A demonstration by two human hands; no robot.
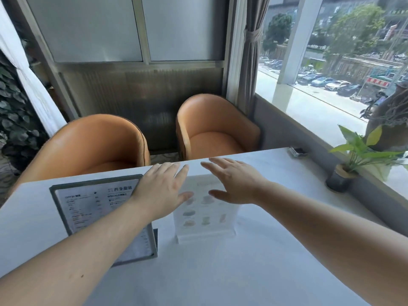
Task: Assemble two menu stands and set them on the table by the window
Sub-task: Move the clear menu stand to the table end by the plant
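Both forearms reach over the white surface; left hand and right hand, fingers spread, flank the clear menu stand, seemingly steadying it beside the grey-framed stand.

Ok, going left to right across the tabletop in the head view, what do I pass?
Dark-framed menu → left hand → clear menu stand → right hand → small potted plant at the window edge.
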